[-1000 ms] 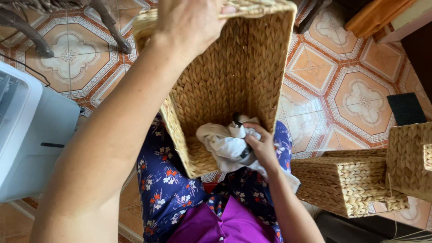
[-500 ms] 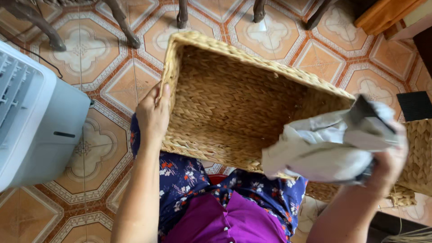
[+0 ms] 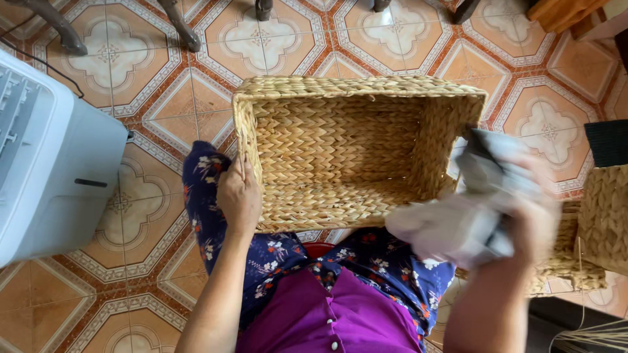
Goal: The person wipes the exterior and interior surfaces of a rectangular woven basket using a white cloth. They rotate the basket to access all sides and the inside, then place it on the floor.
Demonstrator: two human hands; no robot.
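Basket (image 3: 353, 153) rests on the person's lap, opening up, and looks empty inside. Left hand (image 3: 239, 193) clasps its near-left rim. Right hand (image 3: 533, 219), blurred, grips a bundle of pale cloth (image 3: 458, 225) beside the basket's right wall, outside it. Emptying looks done; the cloth is not yet set down.

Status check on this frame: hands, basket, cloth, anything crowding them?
Left hand grips woven basket at its left wall. Right hand, blurred, holds white-grey cloth bundle outside the basket. Basket interior bare. Another woven basket close by right.
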